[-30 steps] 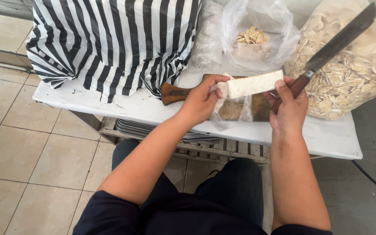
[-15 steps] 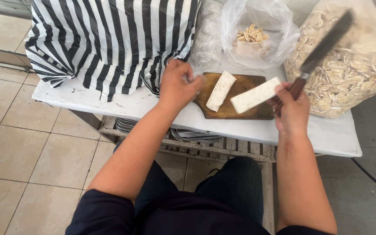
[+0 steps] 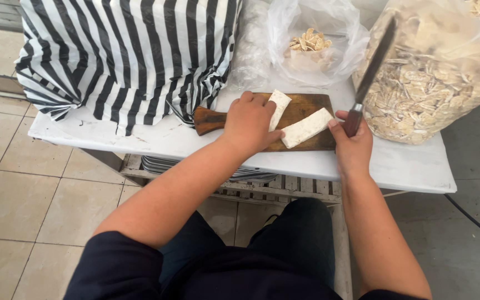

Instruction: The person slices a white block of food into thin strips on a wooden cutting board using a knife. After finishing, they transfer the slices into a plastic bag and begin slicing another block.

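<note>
Two pale blocks (image 3: 306,127) are laid on the wooden board (image 3: 306,105), both uncut. The left one is pressed by the left hand (image 3: 249,120), fingers together; the knife (image 3: 369,78) is gripped raised in the right hand (image 3: 352,145).

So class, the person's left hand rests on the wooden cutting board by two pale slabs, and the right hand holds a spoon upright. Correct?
Not quite. The head view shows the right hand holding a knife, not a spoon. The rest stands: left hand on the wooden cutting board, by two pale slabs.
</note>
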